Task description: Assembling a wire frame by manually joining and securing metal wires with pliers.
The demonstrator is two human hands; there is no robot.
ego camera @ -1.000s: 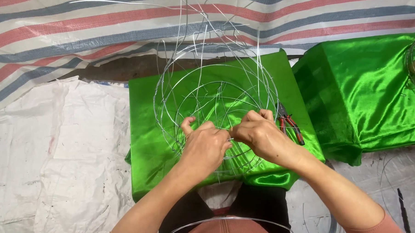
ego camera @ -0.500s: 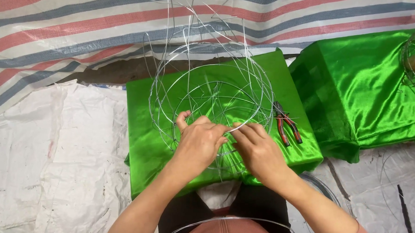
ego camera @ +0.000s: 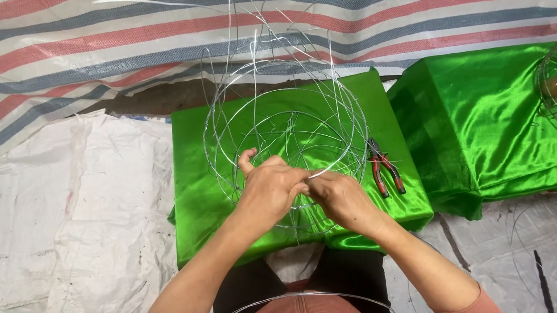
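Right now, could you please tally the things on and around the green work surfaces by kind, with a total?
Green satin-covered blocks: 2, the near block and the far block
Wire frames: 2, the wire frame gripped by the left hand and right hand, and a second frame at the right edge
Red-handled pliers: 1
Total: 5

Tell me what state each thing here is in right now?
Left hand: closed on the wire frame's near rim.
Right hand: pinching the same rim, touching the left hand.
Wire frame: unfinished, rings joined, loose wire ends sticking up, resting on the green cloth.
Pliers: lying flat, unheld, right of the frame.
Green cloth: draped over a low stand, wrinkled.
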